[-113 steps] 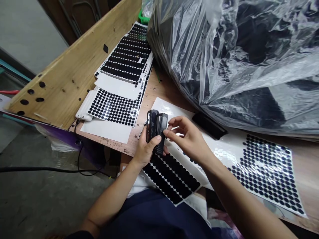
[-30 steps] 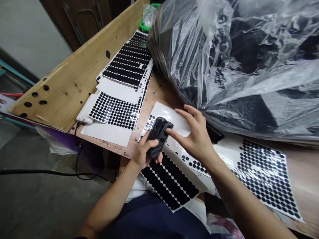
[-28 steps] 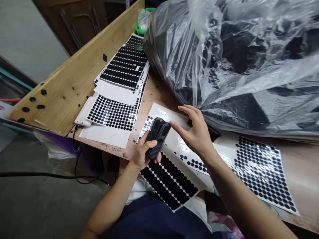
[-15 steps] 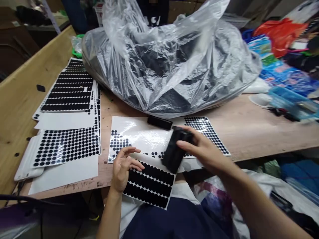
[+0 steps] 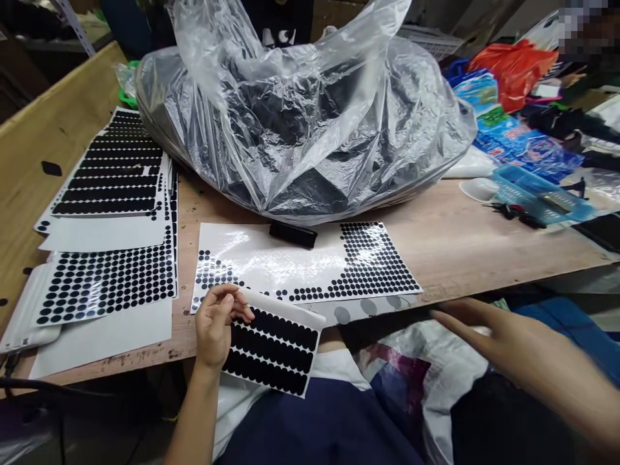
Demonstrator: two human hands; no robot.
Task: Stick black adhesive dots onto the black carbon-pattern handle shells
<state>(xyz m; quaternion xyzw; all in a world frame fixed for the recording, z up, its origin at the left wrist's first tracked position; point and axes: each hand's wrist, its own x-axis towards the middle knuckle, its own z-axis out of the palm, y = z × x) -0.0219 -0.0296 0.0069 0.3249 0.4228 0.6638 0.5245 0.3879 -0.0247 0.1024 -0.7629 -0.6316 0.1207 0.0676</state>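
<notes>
My left hand (image 5: 217,326) is closed at the left side of a sheet of round black stickers (image 5: 271,349), fingers curled over its upper corner. The sheet tilts above my lap, its white upper edge curling back. At the table's front edge on the right, my right hand (image 5: 489,332) is smeared by motion, fingers stretched out and holding nothing I can see. Below it is a crumpled plastic bag (image 5: 440,374). A long black case-like piece (image 5: 293,235) lies on a white sheet with small black dots (image 5: 375,261).
A large clear plastic bag (image 5: 310,129) of dark contents fills the table's back. Stacked dot sheets (image 5: 111,271) lie at left beside a wooden side board (image 5: 62,110). At right are a blue basket (image 5: 547,194), a white cup-like dish (image 5: 479,189) and a red bag (image 5: 513,71).
My right hand has let go of the dark block-like object and moved right and down past the table edge. The left fingers have drawn together. The view has turned slightly right.
</notes>
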